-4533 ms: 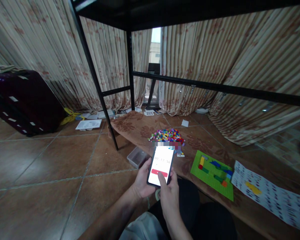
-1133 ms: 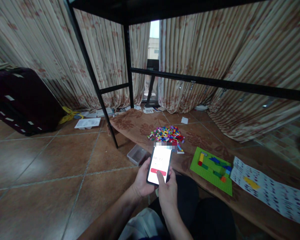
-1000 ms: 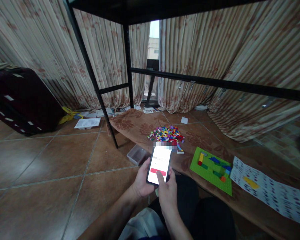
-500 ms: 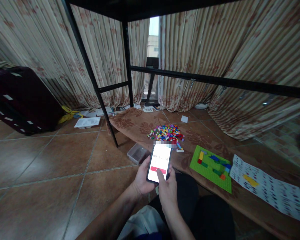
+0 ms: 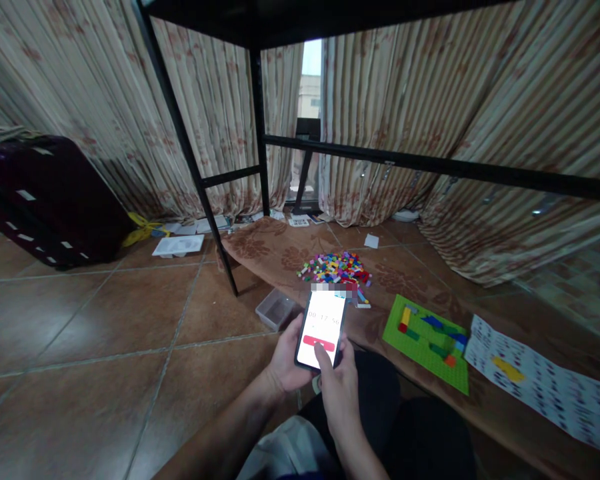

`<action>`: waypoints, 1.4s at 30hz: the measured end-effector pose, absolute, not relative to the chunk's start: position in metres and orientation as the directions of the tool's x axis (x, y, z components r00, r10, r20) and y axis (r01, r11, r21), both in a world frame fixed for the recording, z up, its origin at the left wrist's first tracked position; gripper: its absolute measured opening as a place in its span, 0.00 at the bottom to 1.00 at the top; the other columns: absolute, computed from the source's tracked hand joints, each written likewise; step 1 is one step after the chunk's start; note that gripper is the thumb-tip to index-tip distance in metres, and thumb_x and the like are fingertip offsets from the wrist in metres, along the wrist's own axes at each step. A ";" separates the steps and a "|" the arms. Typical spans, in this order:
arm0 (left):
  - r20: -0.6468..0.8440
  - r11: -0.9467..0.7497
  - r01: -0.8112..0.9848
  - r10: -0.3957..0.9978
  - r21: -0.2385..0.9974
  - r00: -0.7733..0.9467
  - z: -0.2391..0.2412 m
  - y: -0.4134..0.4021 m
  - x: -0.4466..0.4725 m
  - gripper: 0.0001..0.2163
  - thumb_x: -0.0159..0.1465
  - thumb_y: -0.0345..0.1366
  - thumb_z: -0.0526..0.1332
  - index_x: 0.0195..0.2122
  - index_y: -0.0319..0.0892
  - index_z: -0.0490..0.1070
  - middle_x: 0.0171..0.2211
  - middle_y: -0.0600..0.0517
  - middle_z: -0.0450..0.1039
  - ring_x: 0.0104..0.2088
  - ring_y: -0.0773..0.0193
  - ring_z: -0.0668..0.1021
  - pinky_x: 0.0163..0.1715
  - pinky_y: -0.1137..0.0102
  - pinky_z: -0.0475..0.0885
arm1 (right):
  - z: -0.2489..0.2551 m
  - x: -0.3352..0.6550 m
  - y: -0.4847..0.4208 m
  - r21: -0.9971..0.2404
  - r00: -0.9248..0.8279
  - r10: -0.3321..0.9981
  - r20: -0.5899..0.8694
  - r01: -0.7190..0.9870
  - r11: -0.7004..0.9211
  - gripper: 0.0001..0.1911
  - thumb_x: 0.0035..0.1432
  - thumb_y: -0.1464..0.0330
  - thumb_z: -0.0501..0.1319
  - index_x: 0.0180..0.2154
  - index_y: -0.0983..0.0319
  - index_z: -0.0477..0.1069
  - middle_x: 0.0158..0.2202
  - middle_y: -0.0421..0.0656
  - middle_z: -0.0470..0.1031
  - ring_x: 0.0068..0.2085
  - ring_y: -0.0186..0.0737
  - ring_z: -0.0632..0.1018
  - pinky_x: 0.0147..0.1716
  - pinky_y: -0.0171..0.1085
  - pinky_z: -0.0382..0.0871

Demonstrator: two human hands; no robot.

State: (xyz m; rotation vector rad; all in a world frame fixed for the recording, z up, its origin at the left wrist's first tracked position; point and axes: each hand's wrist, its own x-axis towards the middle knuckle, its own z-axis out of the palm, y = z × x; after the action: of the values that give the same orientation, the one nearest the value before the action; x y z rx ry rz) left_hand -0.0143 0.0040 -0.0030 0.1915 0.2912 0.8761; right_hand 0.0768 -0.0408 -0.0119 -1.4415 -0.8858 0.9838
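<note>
A phone (image 5: 320,327) with a lit white screen is tilted up in front of me, showing a timer readout and a red bar. My left hand (image 5: 287,357) is closed around its left edge and lower back. From the right, my right hand (image 5: 339,377) also grips it, the thumb resting on the screen at the red bar. Beyond the phone, a heap of small coloured building bricks (image 5: 335,268) lies on the brown patterned cloth (image 5: 260,243). To the right sits a green baseplate (image 5: 410,350) with several bricks on it.
A printed sheet (image 5: 545,393) with a yellow piece (image 5: 507,369) lies right of the baseplate. A clear plastic box (image 5: 276,309) stands on the tiled floor. Black frame legs (image 5: 180,143) rise at the left; a dark suitcase (image 5: 55,200) stands farther left.
The view has shifted slightly, so the scene sits a little farther right and lower. Both hands stay on the phone, with the right thumb still at the red bar.
</note>
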 end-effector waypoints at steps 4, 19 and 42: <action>-0.159 0.639 -0.719 0.767 0.273 0.622 -0.002 0.005 -0.017 0.27 0.64 0.52 0.50 0.53 0.33 0.68 0.45 0.39 0.75 0.46 0.50 0.76 0.52 0.55 0.62 | -0.014 0.076 -0.041 -0.994 0.336 0.936 -0.107 -0.044 -0.098 0.36 0.50 0.58 0.64 0.59 0.61 0.58 0.50 0.48 0.74 0.48 0.46 0.76 0.46 0.42 0.70; -0.126 0.633 -0.739 0.772 0.230 0.623 -0.003 0.009 -0.027 0.30 0.65 0.52 0.46 0.56 0.32 0.65 0.46 0.38 0.74 0.44 0.53 0.77 0.48 0.59 0.64 | -0.015 0.095 -0.066 -0.926 0.353 0.930 0.096 0.375 -0.047 0.33 0.57 0.55 0.58 0.61 0.58 0.56 0.57 0.50 0.65 0.56 0.49 0.69 0.52 0.48 0.65; -0.105 0.624 -0.750 0.780 0.220 0.617 -0.005 0.010 -0.029 0.30 0.65 0.51 0.46 0.57 0.30 0.63 0.46 0.38 0.74 0.48 0.50 0.75 0.50 0.59 0.63 | -0.020 0.094 -0.076 -0.609 0.100 0.907 0.408 0.770 0.190 0.25 0.64 0.59 0.51 0.60 0.58 0.57 0.59 0.51 0.61 0.59 0.50 0.63 0.54 0.53 0.60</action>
State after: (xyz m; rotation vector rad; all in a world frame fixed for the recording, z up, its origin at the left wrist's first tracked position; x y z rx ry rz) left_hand -0.0288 0.0105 -0.0050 0.1601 0.1983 0.8846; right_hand 0.0937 -0.0757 -0.0201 -1.6021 -1.6905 0.2236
